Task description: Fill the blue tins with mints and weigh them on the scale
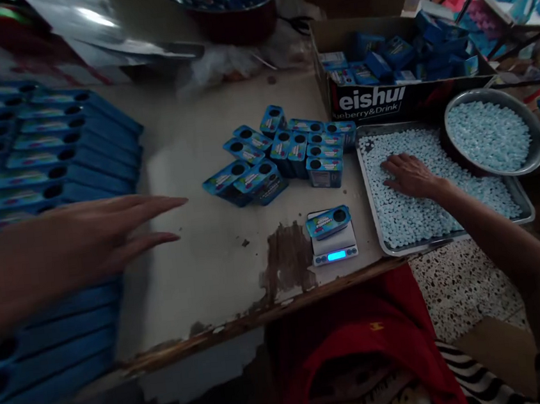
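My left hand (109, 235) is stretched out over the left side of the table, fingers straight and thumb apart, holding nothing. Beneath and beyond it stand rows of blue boxes (113, 132) with dark round holes in their ends. My right hand (408, 176) rests on pale blue pellets (407, 226) in a metal tray (371, 207), its fingers somewhat spread and their tips partly among the pellets. Left of the tray, one small blue box (329, 222) lies on a digital scale (335, 246) with a lit display, touched by neither hand.
Several small blue boxes (297, 148) stand grouped mid-table. A metal bowl of pellets (489, 134) sits over the tray's far right corner. Behind is a carton (404, 98) of blue boxes; a dark red bowl (236, 22) stands at the back. The table's worn front edge (207, 336) runs below.
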### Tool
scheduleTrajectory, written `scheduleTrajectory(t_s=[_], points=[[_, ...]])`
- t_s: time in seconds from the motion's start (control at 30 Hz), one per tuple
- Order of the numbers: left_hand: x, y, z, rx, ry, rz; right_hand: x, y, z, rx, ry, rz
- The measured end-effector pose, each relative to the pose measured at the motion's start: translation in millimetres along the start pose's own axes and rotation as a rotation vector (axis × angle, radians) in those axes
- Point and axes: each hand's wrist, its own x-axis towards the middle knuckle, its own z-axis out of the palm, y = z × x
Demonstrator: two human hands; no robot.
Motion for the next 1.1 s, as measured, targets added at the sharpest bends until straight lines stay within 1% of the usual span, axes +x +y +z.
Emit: scheduleTrajectory(t_s=[0.03, 0.1, 0.2, 0.23, 0.27, 0.33, 0.4, 0.43, 0.47, 0.5, 0.53, 0.57, 0.6, 0.7, 0.77, 0.8, 0.87, 0.9, 0.97, 1.0, 1.03, 1.1], points=[[-6, 14, -0.7, 0.01, -0.054, 0.055, -1, -3, 0, -0.031, -0.018, -0.01], [-15, 40, -4.6, 0.038, -0.149, 0.136, -13, -9, 0, -0.065, -0.073, -0.015], [-19, 72, -8.2, 0.042, -0.225, 0.116, -45, -11, 2, -0.01, -0.169, 0.035], [-17, 81, -7.3, 0.027, -0.24, 0.109, -55, -9, 2, 0.042, -0.165, 0.08], [-13, 90, -5.1, 0.004, -0.258, 0.112, -62, -6, 2, 0.118, -0.132, 0.149], [-3, 105, 2.0, -0.043, -0.287, 0.131, -69, 2, -1, 0.38, 0.001, 0.353], [6, 116, 10.3, -0.087, -0.277, 0.151, -70, 10, -4, 0.801, 0.158, 0.585], [10, 121, 14.0, -0.113, -0.256, 0.155, -69, 13, -6, 1.038, 0.217, 0.672], [11, 124, 17.0, -0.145, -0.224, 0.156, -68, 14, -8, 1.261, 0.251, 0.727], [10, 126, 19.2, -0.177, -0.193, 0.154, -67, 13, -10, 1.451, 0.258, 0.751], [8, 128, 20.6, -0.205, -0.168, 0.15, -67, 11, -10, 1.588, 0.244, 0.751], [3, 129, 21.2, -0.224, -0.151, 0.141, -66, 8, -11, 1.663, 0.221, 0.738], [-2, 129, 21.1, -0.238, -0.14, 0.132, -66, 4, -10, 1.678, 0.196, 0.722], [-19, 134, 17.9, -0.284, -0.142, 0.104, -62, -11, -8, 1.53, 0.118, 0.694], [-25, 144, 17.0, -0.352, -0.127, 0.055, -57, -19, -9, 1.478, 0.112, 0.681], [-25, 152, 18.4, -0.397, -0.101, 0.016, -54, -22, -11, 1.486, 0.128, 0.676], [-19, 173, 27.0, -0.502, -0.012, -0.098, -47, -28, -15, 1.529, 0.158, 0.665], [-13, 186, 34.5, -0.56, 0.048, -0.164, -44, -31, -17, 1.553, 0.151, 0.655], [2, 212, 53.8, -0.684, 0.162, -0.28, -39, -39, -20, 1.606, 0.096, 0.616], [10, 225, 63.8, -0.738, 0.199, -0.314, -38, -43, -21, 1.624, 0.069, 0.593], [18, 236, 72.6, -0.775, 0.215, -0.335, -37, -47, -21, 1.628, 0.055, 0.571], [34, 256, 82.7, -0.794, 0.195, -0.358, -38, -54, -25, 1.601, 0.041, 0.525]])
